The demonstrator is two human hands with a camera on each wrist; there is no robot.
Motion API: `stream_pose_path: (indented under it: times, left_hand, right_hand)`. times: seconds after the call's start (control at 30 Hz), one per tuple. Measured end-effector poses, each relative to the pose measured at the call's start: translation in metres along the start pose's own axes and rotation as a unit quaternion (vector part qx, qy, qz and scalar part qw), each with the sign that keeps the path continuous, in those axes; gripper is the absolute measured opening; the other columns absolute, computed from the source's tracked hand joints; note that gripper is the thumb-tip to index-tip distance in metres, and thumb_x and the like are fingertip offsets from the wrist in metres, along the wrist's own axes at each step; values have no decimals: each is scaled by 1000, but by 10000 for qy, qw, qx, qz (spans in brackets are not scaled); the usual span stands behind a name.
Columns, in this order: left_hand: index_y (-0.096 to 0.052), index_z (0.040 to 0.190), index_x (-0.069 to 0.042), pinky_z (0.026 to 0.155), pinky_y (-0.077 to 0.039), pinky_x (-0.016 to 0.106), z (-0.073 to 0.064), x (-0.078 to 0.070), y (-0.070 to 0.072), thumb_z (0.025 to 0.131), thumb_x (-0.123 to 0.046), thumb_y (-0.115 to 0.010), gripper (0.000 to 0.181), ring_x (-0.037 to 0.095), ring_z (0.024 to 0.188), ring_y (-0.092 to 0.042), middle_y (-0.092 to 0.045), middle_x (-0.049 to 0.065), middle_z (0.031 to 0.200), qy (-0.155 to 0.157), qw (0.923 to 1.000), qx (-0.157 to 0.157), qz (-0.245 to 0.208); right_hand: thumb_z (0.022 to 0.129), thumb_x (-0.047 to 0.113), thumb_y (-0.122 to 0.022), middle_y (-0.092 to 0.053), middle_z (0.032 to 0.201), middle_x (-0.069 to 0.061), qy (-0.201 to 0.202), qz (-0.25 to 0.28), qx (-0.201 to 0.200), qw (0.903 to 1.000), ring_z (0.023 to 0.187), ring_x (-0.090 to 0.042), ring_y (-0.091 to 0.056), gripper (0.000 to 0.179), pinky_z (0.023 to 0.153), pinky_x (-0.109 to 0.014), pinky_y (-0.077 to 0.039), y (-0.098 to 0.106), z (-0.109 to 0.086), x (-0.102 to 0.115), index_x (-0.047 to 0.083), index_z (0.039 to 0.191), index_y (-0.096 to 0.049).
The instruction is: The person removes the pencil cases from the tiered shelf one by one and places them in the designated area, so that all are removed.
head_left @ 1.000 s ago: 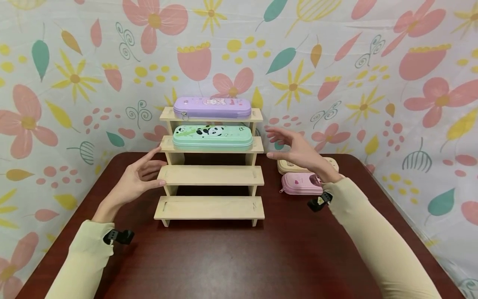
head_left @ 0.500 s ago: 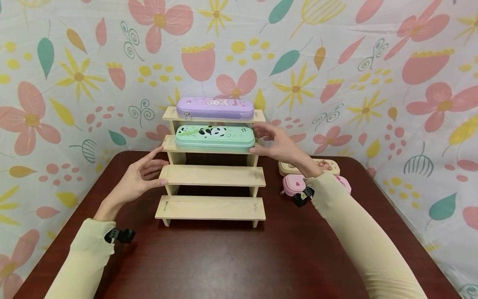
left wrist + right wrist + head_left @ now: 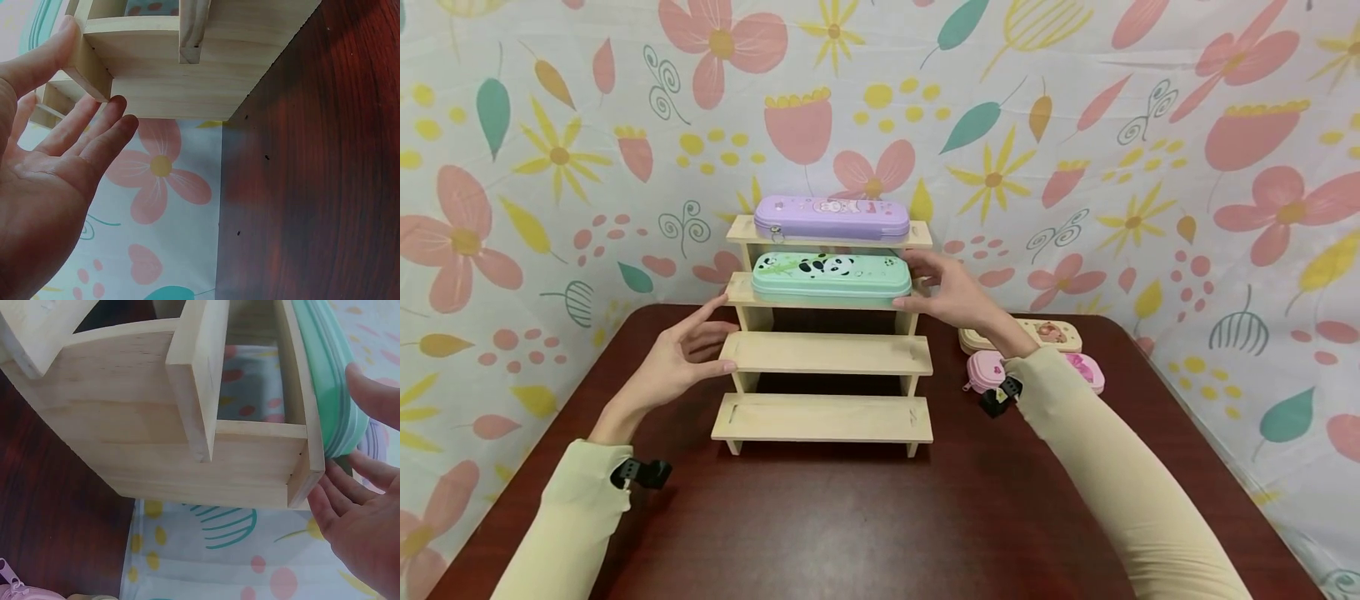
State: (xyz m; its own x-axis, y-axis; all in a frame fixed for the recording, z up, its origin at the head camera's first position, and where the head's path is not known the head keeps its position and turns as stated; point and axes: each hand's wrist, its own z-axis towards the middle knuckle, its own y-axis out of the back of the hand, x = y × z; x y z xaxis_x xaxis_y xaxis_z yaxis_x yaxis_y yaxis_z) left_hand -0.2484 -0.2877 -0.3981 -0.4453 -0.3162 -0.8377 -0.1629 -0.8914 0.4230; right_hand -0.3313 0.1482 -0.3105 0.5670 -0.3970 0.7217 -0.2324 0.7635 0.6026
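We judge the step to be seating the green pencil case (image 3: 831, 276) on the rack's (image 3: 823, 353) second shelf: our right hand (image 3: 951, 292) touches its end with straight fingers, left hand (image 3: 681, 354) open steadying the rack; next calls for squaring it.

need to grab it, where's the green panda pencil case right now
In the head view, the green panda pencil case lies on the wooden rack's second-highest step, the right hand at its right end.
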Motion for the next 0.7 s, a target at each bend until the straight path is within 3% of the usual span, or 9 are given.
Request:
stream_pose_path:
  times: [0.4, 0.7]
  left_hand:
    - [-30, 169, -23, 107, -49, 26, 0, 0, 1, 91, 3, -81, 97, 22, 134, -58, -59, 26, 142, -17, 10000, -27, -51]
    - [-29, 169, -20, 107, -49, 27, 0, 0, 0, 92, 4, -80, 95, 18, 132, -59, -57, 29, 143, -68, 9999, 6, -138]
  right_hand:
    - [93, 14, -82, -56, 147, -20, -353, 372, 79, 9987, 130, -36, -58, 76, 110, -52, -48, -5, 3, 5, -4, 156, -44]
    - [94, 23, -82, -53, 153, -17, -581, 107, 312, 9978, 132, -34, -57, 79, 109, -50, -48, -5, 4, 9, 1, 159, -44]
